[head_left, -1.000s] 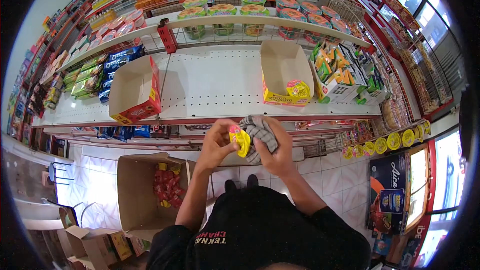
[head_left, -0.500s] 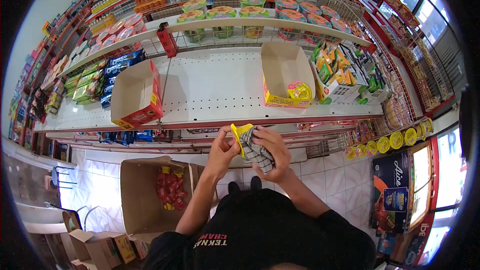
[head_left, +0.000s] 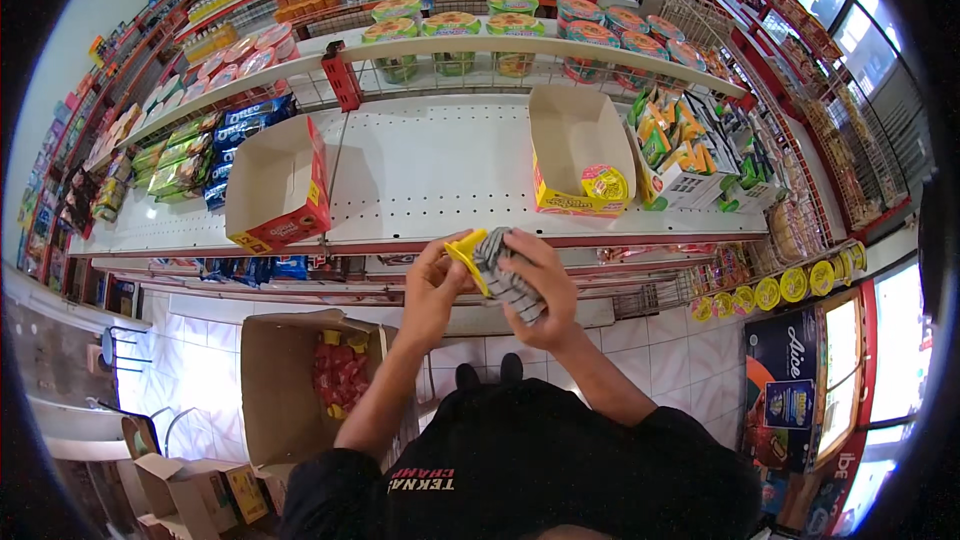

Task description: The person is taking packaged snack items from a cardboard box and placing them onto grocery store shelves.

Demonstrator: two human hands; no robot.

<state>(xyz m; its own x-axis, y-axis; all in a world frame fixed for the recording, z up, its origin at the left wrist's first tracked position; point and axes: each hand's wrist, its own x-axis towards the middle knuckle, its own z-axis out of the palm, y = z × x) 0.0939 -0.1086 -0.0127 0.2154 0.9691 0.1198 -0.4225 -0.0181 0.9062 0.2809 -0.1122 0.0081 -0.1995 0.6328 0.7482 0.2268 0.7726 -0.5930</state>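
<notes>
My left hand (head_left: 430,295) pinches the edge of a small yellow pack (head_left: 466,250) with a flared rim, just in front of the shelf edge. A grey checked cloth (head_left: 508,282) is bunched in my right hand (head_left: 548,290), its fingers curled round it and pressing it against the pack. The cloth and fingers hide part of the pack, so its exact kind cannot be made out. Beyond my hands, an open cardboard display box (head_left: 578,140) on the shelf holds a round yellow-lidded cup (head_left: 604,183).
A red-sided open box (head_left: 275,185) stands on the left of the white shelf (head_left: 430,160), beside biscuit packs (head_left: 235,140). To the right is a box of orange and green sachets (head_left: 680,155). On the floor at left, a large carton (head_left: 270,380) holds red packets (head_left: 340,375).
My hands have lifted slightly toward the shelf, tilting the yellow pack. My left hand has shifted a little left, and the cloth has turned against the pack.
</notes>
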